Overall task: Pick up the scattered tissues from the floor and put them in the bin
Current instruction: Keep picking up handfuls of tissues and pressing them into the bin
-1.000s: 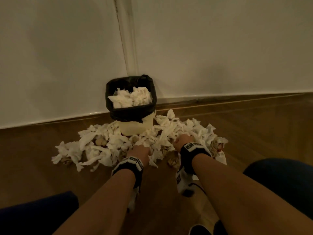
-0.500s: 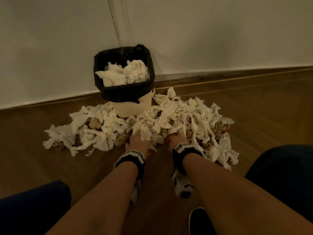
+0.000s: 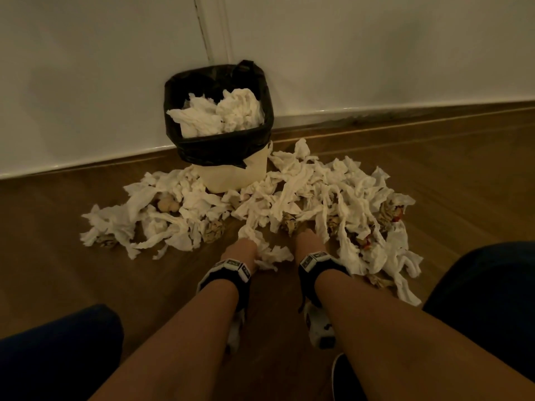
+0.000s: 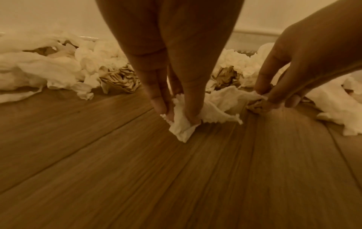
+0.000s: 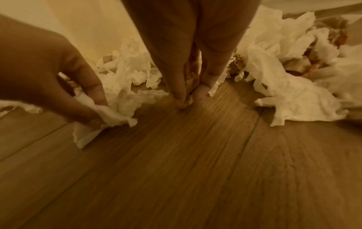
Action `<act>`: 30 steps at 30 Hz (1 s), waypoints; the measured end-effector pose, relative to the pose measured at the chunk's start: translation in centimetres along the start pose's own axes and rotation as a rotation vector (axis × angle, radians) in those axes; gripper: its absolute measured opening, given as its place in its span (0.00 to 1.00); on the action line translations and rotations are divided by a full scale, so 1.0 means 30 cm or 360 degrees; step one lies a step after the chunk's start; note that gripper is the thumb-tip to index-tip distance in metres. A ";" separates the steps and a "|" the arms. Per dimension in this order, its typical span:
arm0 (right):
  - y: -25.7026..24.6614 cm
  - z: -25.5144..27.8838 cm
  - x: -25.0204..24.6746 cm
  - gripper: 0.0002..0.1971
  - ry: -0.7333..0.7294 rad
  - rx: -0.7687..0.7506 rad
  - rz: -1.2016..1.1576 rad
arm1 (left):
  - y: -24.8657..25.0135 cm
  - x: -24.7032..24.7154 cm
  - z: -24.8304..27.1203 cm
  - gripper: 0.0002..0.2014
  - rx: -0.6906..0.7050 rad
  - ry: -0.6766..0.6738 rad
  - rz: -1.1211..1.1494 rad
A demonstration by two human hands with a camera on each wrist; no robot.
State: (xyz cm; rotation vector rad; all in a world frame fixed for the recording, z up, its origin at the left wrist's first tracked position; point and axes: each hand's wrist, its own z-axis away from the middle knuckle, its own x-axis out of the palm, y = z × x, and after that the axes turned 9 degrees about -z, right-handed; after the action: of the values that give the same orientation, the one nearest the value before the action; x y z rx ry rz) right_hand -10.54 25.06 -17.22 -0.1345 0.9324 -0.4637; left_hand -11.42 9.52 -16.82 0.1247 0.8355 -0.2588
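White tissue (image 4: 184, 124) pinched in left hand (image 4: 172, 58) on wooden floor (image 4: 98, 170), right hand (image 5: 195, 46) pinching brownish crumpled wad (image 5: 188, 99), bin (image 3: 231, 175) beyond.

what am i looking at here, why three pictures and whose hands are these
No machine here: a person kneels on a wooden floor wearing three cameras. The head view looks down from the forehead; the other two look along each wrist at the fingers. White tissues and some brown crumpled paper lie scattered around a bin with a black liner, already piled with tissues. The left hand pinches a white tissue at the floor. The right hand pinches a brownish crumpled wad.
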 end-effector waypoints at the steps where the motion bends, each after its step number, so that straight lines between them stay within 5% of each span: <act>1: 0.001 0.000 -0.005 0.14 -0.0001 0.0014 -0.0053 | -0.003 0.000 0.001 0.10 -0.0028 0.0006 0.0007; 4: -0.003 0.002 -0.022 0.14 -0.0005 0.0050 -0.0194 | -0.016 -0.013 0.004 0.11 -0.0101 0.0040 0.0144; 9: -0.018 0.022 -0.042 0.09 0.0017 0.0075 -0.0323 | -0.035 -0.005 0.027 0.11 -0.0256 0.0385 0.0723; 14: -0.040 0.051 -0.087 0.14 0.0047 0.0048 -0.0528 | -0.041 -0.039 0.058 0.22 -0.0337 0.0523 0.1081; 21: -0.053 0.076 -0.131 0.15 -0.0050 0.0038 -0.0955 | -0.057 -0.072 0.115 0.18 -0.0433 0.0332 0.1483; 26: -0.075 0.089 -0.141 0.16 -0.0096 0.0073 -0.1360 | -0.079 -0.104 0.147 0.20 -0.0743 0.0315 0.2380; 28: -0.083 0.095 -0.142 0.16 -0.0100 0.0081 -0.1448 | -0.070 -0.135 0.175 0.18 -0.0687 0.0321 0.2846; 30: -0.087 0.102 -0.146 0.15 -0.0103 0.0096 -0.1506 | -0.083 -0.143 0.171 0.24 -0.0633 0.0296 0.2871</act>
State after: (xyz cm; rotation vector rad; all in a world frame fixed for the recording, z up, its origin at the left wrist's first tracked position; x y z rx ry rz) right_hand -11.17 24.41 -11.35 -0.5413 0.7464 -1.3491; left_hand -11.18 6.82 -10.21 0.4733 0.6658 1.6172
